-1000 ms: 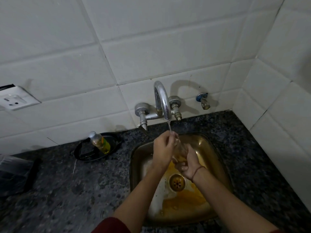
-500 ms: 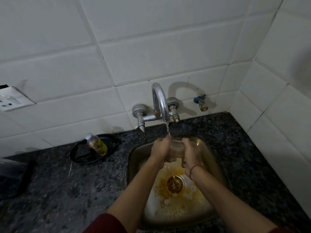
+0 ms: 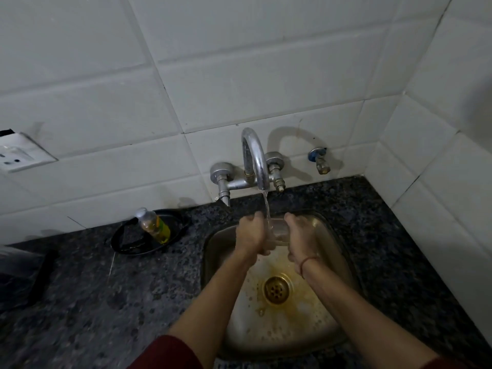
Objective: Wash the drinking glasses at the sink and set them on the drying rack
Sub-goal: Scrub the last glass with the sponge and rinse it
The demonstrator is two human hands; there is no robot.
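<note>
The glass (image 3: 278, 231) is now lying sideways under the tap (image 3: 254, 158), raised from its lower, tilted position a second ago, so rinsing is under way and drying is not yet due. The left hand (image 3: 251, 235) and right hand (image 3: 302, 237) are each gripping one end, fingers seemingly curled round it in the dim view. Both forearms are reaching over the sink (image 3: 218, 251).

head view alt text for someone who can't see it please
A left hand and right hand hold a clear drinking glass between them under water running from a chrome tap, over a stained steel sink. To the left, a small bottle of yellow liquid sits in a black dish on the dark speckled counter.
</note>
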